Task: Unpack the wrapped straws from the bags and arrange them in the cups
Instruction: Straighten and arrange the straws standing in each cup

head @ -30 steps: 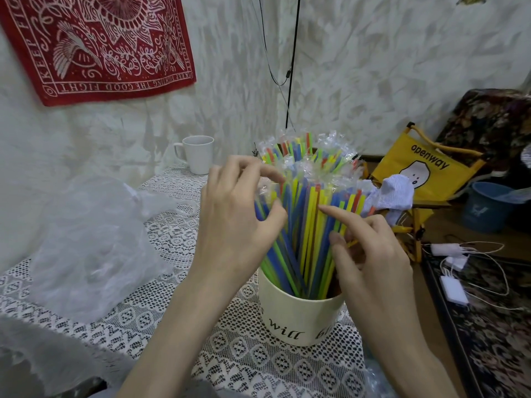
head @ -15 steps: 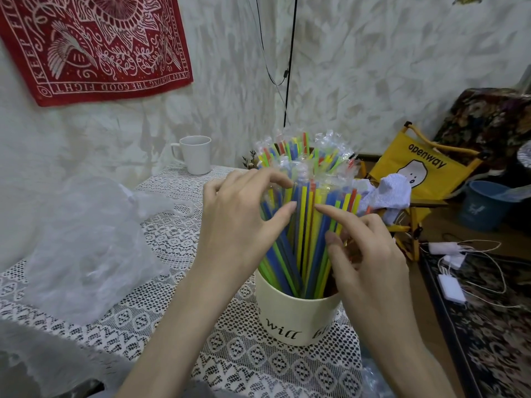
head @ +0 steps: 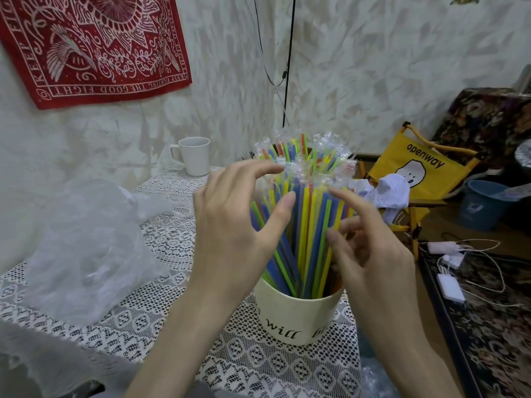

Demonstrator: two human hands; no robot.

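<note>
Head view: cream cup (head: 298,317) on lace-covered counter (head: 161,311), packed with upright wrapped straws (head: 307,219). Left hand (head: 232,225) and right hand (head: 370,248) flank the bundle, fingers loosely curved, touching straws, nothing clamped. Empty plastic bag (head: 83,248) left of cup; white mug (head: 195,156) behind-left.

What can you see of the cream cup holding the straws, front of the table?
The cream cup is a wide, round, glossy vessel, ceramic by its look, standing upright on the lace tablecloth near the table's front edge. Black script on its side reads "will"; the rest is cut off by the right hand's wrist. No handle shows. It holds a dense bunch of wrapped straws fanning upward. Neither the left hand nor the right hand clearly touches the cup.
</note>
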